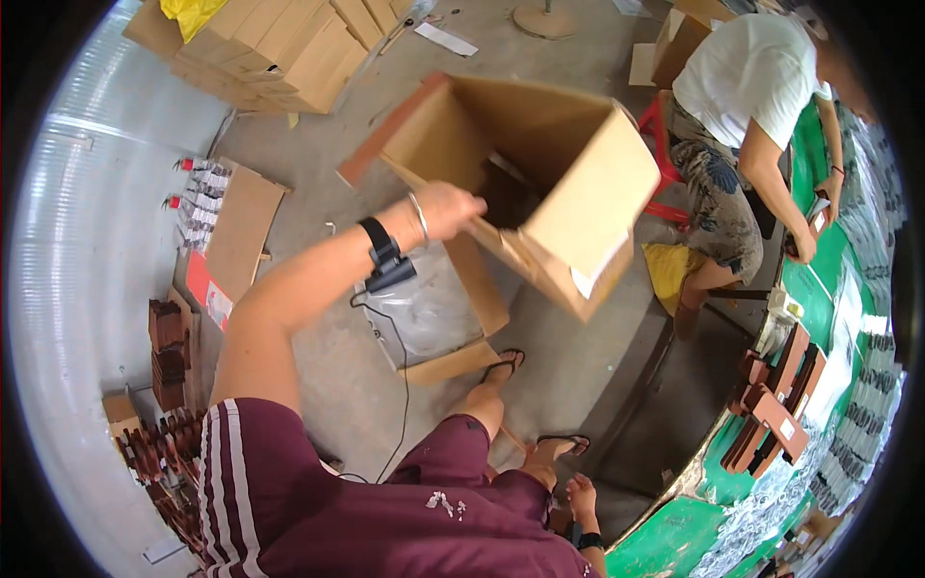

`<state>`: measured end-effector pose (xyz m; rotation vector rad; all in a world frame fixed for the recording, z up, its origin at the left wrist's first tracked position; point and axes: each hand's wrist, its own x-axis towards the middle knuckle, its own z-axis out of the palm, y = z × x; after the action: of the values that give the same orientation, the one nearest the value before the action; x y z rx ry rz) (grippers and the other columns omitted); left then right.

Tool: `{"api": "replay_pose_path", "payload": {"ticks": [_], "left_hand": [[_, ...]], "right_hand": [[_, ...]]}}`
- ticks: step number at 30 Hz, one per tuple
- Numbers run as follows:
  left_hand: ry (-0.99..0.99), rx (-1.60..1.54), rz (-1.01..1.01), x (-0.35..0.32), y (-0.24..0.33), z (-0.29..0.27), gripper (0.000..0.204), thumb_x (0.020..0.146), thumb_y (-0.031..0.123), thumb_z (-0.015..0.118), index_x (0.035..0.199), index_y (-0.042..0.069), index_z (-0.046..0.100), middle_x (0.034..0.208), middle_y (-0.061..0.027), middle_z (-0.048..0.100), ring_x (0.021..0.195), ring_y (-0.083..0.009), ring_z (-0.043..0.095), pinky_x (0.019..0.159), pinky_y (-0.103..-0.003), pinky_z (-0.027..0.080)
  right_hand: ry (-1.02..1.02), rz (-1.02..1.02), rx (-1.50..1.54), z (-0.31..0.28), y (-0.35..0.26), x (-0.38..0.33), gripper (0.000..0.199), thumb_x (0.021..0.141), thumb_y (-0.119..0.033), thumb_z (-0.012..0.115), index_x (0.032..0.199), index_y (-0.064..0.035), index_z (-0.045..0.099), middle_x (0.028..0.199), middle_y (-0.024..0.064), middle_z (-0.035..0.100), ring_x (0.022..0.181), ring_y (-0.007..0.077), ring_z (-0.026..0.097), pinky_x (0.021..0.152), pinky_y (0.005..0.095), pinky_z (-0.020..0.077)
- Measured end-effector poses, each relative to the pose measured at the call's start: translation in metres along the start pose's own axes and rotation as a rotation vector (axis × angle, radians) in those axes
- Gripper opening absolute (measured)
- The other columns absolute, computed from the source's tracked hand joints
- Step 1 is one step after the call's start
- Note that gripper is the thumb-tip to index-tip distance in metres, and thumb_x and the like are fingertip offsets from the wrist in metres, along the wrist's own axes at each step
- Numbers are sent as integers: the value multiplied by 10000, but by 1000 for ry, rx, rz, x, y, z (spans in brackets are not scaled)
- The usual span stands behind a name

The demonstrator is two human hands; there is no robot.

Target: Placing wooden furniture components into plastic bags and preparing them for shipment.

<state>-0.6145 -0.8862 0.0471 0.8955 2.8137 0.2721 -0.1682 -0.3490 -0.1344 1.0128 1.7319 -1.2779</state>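
Gripping: my left hand (445,209) is closed on the flap edge of a big open cardboard box (540,183), which I hold tilted above the concrete floor (318,144).
Left wrist: a black strap and a thin bangle sit on it, with a cable hanging down.
Right hand: my right hand (581,499) hangs low by my knee, close to the edge of the green worktop (665,539); I cannot tell whether its fingers are spread or curled.
Under the box: a second carton (438,313) lined with clear plastic stands on the floor near my sandalled foot.
Co-worker: a person in a white shirt (752,72) sits at the far edge of the worktop.
Floor's far corner: flat cartons (279,48) are stacked.
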Motion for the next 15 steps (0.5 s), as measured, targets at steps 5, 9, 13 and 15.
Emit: {"api": "replay_pose_path", "payload": {"ticks": [5, 9, 13, 15], "left_hand": [[-14, 286, -242, -4, -114, -17, 185, 752, 196, 673, 837, 70, 568, 759, -159, 632, 763, -371, 619, 648, -468, 493], [-201, 235, -532, 14, -187, 23, 257, 799, 202, 636, 1014, 74, 580, 1030, -159, 635, 999, -342, 585, 830, -454, 469], [-49, -113, -886, -5, -230, 99, 568, 855, 250, 581, 1384, 146, 402, 1276, -207, 529, 1173, -340, 514, 987, -414, 407], [-179, -129, -962, -21, -241, 151, 678, 864, 328, 603, 1435, 120, 302, 1374, -189, 451, 1258, -351, 439, 1045, -406, 359]], "right_hand": [[-19, 78, 21, 16, -46, -12, 419, 866, -104, 588, 1244, 44, 489, 950, 55, 601, 703, 99, 554, 566, 216, 443], [27, -10, -125, -8, 5, 0, 402, 868, -115, 593, 1231, 30, 501, 908, 44, 604, 708, 100, 557, 571, 226, 445], [69, -18, -250, -17, 43, 6, 393, 865, -141, 609, 1215, 15, 522, 905, 50, 621, 732, 95, 568, 596, 233, 454], [99, 30, -254, -18, 48, 0, 392, 862, -148, 614, 1209, 14, 531, 906, 54, 627, 738, 97, 572, 606, 233, 456]]}}
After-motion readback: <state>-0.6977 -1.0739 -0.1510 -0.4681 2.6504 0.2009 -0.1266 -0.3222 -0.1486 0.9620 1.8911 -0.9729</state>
